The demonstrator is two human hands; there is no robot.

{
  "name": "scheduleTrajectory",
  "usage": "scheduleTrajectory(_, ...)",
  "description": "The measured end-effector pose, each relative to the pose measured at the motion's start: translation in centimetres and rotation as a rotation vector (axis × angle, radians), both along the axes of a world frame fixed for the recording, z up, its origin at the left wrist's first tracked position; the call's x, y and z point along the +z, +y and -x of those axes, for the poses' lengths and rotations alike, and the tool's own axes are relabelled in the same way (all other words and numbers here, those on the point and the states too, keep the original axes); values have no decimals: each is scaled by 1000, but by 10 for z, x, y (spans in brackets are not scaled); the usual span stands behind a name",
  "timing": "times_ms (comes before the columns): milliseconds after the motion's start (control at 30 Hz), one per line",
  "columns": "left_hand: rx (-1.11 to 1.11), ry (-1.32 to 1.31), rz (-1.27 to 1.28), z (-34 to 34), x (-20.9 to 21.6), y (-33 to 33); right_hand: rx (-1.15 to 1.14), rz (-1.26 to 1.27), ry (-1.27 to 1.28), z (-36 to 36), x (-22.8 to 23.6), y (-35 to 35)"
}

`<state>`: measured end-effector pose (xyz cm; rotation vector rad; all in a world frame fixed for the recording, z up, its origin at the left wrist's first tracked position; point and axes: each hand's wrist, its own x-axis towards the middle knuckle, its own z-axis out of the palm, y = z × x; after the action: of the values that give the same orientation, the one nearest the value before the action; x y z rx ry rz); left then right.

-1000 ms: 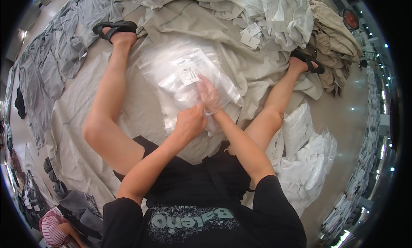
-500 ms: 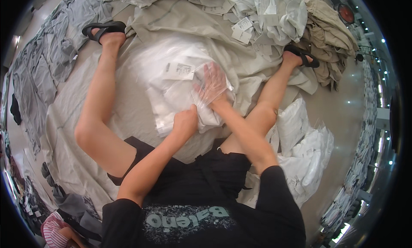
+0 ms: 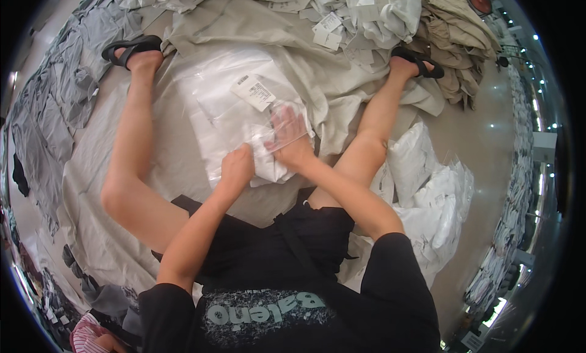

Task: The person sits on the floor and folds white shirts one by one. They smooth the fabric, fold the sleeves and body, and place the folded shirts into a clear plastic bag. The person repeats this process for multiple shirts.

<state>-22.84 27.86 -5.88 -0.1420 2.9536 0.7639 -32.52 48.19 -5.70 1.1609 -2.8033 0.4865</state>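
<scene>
A clear plastic bag (image 3: pixel 210 118) with a folded white garment in it lies flat between my legs. A white printed tag (image 3: pixel 254 91) rests on the garment, showing through the film. My left hand (image 3: pixel 238 165) is closed in a pinch on the bag's near edge. Under the film at the bag's right side lies my right hand (image 3: pixel 289 136), its fingers stretched out and pressed flat over the white cloth. The fingertips of my left hand are partly hidden.
A beige cloth (image 3: pixel 177 151) spreads under the bag. Bagged white garments (image 3: pixel 436 200) are piled by my right thigh. White tagged garments (image 3: pixel 381 14), tan garments (image 3: pixel 458 41) and grey garments (image 3: pixel 58 102) lie around the far and left sides. Another person's striped sleeve (image 3: pixel 88 334) shows at lower left.
Both hands have shifted left and slightly nearer to me. The bag lies flatter and smoother, and the tag has tilted. My right hand remains under the film.
</scene>
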Motion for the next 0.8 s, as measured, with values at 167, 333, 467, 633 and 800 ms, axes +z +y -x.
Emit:
scheduleTrajectory(167, 51, 41, -104, -11, 5, -14, 261, 131, -218, -60, 46, 47)
scheduleTrajectory(333, 58, -7, -169, -26, 13, -21, -160, 195, -192, 15, 60, 63)
scheduleTrajectory(467, 52, -12, -147, -35, -11, -26, -258, 93, -474, 37, 11, 68)
scheduleTrajectory(633, 121, 24, -206, -33, -10, -17, -189, 295, -928, 62, -11, 93)
scheduleTrajectory(800, 254, 21, -402, -36, -9, -24, -98, 221, -547, 52, 4, 83)
